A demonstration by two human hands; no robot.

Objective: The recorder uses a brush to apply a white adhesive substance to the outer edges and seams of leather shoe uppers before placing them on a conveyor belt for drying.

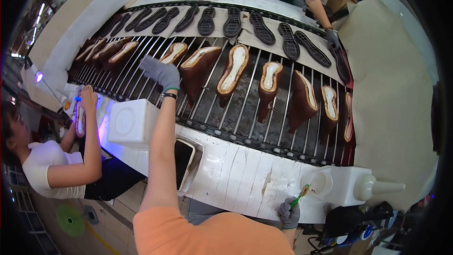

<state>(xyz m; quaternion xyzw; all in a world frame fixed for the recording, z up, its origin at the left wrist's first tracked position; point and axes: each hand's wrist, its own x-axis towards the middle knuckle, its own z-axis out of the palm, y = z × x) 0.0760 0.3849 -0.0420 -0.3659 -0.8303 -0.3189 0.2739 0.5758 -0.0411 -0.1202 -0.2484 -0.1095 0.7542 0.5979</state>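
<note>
My left hand [165,73], in a grey glove with a green cuff, reaches out over the roller conveyor [245,113]. Its fingers are stretched and slightly blurred, with nothing seen in them. Just beyond it a brown boot upper [173,53] rests sole side up, showing its pale bottom. Several more such uppers, among them one [232,68] at mid-conveyor, lie along the bars. Low at the right, my gloved right hand [289,212] is closed round a green-handled brush [298,197]. The brush tip points toward a white plastic jug [347,186] lying on its side, with a round opening cut in it.
Black rubber soles [232,22] line a pale strip along the conveyor's far side. Across it, a person in green has a gloved hand [333,40] at the right-hand soles. At left, another person handles an upper [81,118]. A white container [133,123] and a phone [184,163] are beside my left arm.
</note>
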